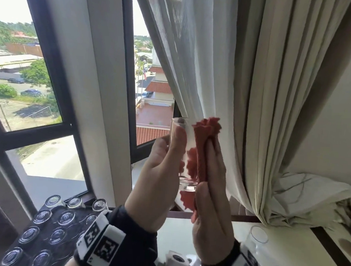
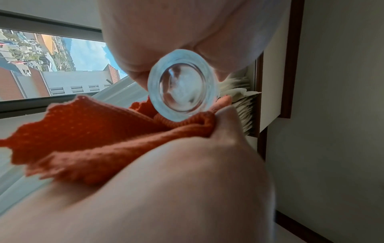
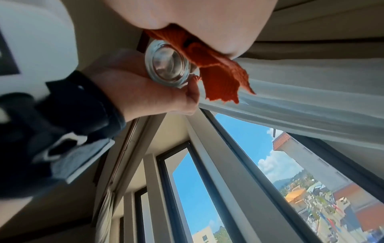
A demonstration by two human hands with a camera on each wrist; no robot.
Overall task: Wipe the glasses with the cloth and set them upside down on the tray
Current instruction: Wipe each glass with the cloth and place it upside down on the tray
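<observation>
Head view shows the wiping step in hand: at left the tray (image 1: 46,246) on the near tabletop (image 1: 299,251) already carries glasses bottom-up, while the left hand (image 1: 159,173), raised before the window, wraps its fingers around an upright glass (image 1: 178,153). To its right, the right hand (image 1: 211,207) presses the red cloth (image 1: 202,153) against the glass with straight fingers. Next, I judge, the glass must be inverted and lowered into a free tray spot.

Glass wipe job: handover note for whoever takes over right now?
Left hand: grips the glass, held upright in the air, mouth up.
Right hand: flat fingers press the red cloth against the glass side.
Tray, lower left: about a dozen glasses already upside down.
Left: finish wiping, invert this glass onto the tray, then the upright glasses on the table at right.
</observation>
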